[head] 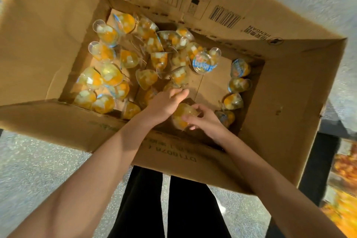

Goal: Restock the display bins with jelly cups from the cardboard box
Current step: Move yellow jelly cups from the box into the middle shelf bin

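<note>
Reaching down into the box, both hands work near its near wall. The right hand has its fingers curled round a cup, which lies on its side, long axis running roughly from the near wall toward the box middle; this grip looks closed on it. The left hand sits just beside that cup, fingers bent over another one (whether it pinches it I cannot tell). Most loose cups lie left and farther in, nearer the left hand; a few line the right wall. Bare cardboard floor lies between these groups, so lifting straight up should be free, though the tall walls and flaps hem the arms. A bin shows blurred at lower right.
</note>
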The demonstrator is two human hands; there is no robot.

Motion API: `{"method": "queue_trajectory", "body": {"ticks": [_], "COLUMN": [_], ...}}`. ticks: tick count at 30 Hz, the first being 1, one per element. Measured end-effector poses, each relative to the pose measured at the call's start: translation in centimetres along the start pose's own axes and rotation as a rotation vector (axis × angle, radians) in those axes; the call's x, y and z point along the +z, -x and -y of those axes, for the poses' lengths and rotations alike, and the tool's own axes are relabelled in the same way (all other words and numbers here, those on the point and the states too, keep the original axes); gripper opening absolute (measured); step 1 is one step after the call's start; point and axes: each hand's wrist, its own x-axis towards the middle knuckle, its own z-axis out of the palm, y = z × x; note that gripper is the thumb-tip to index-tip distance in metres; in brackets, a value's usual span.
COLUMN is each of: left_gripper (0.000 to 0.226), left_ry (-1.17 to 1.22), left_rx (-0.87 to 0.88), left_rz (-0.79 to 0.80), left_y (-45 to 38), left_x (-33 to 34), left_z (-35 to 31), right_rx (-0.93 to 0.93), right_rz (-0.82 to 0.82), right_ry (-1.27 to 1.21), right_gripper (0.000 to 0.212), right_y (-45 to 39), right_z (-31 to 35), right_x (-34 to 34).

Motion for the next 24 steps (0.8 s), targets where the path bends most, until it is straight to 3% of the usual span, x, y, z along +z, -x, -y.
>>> {"method": "queue_trajectory", "body": {"ticks": [2, 4, 5, 6, 7, 8, 9, 10, 11, 12, 15, 18, 20, 22, 24], "left_gripper": [0.071, 0.093, 0.085, 0.063, 0.036, 0.024, 0.030, 0.031, 0.016, 0.006, 0.031, 0.058, 0.064, 0.051, 0.030], "left_ry": [0.147, 0.350, 0.492, 0.622, 0.720, 0.810, 0.851, 0.866, 0.869, 0.932, 1.031, 1.018, 1.025, 1.017, 1.044], "left_rx": [-0.223, -0.285, -0.267, -0.247, -0.208, -0.191, -0.142, -0.085, -0.041, 0.002, -0.029, -0.125, -0.168, -0.191, -0.169], "left_rz": [0.163, 0.132, 0.133, 0.121, 0.116, 0.129, 0.129, 0.108, 0.092, 0.110, 0.215, 0.255, 0.244, 0.187, 0.128], "left_y": [-0.2, -0.5, -0.5, -0.4, -0.3, -0.6, -0.5, -0.3, -0.4, -0.5, -0.6, -1.1, -0.6, -0.4, -0.1], "left_x": [-0.3, -0.7, -1.0, -1.3, -1.5, -1.6, -1.6, -1.5, -1.4, -1.4, -2.0, -2.2, -2.4, -2.1, -1.6], "left_z": [0.0, 0.5, 0.7, 0.6, 0.8, 1.1, 0.9, 1.1, 1.4, 1.7, 2.0, 1.8, 1.3, 1.2, 1.0], "right_rx": [-0.049, -0.067, -0.074, -0.055, 0.001, 0.091, 0.210, 0.339, 0.448, 0.522, 0.538, 0.475, 0.442, 0.438, 0.391], "right_rz": [0.225, 0.410, 0.380, 0.248, 0.039, -0.207, -0.372, -0.427, -0.427, -0.413, -0.490, -0.625, -0.591, -0.525, -0.501], "right_ry": [-0.147, -0.350, -0.383, -0.317, -0.127, 0.199, 0.536, 0.722, 0.769, 0.726, 0.577, 0.632, 0.644, 0.539, 0.171], "right_gripper": [0.093, 0.099, 0.090, 0.077, 0.066, 0.062, 0.064, 0.069, 0.074, 0.078, 0.084, 0.069, 0.063, 0.054, 0.040], "right_y": [1.7, 2.9, 3.1, 3.1, 2.3, 1.1, -0.1, -1.2, -2.2, -3.1, -5.4, -6.0, -5.9, -5.2, -3.8], "right_z": [1.3, 1.6, 1.5, 1.5, 1.2, 0.5, -0.4, -1.4, -2.5, -3.5, -6.0, -6.8, -7.0, -6.3, -4.4], "right_x": [-0.2, -1.6, -2.5, -3.5, -4.5, -5.6, -6.4, -7.0, -7.2, -7.0, -6.1, -5.4, -5.6, -6.1, -6.2]}}
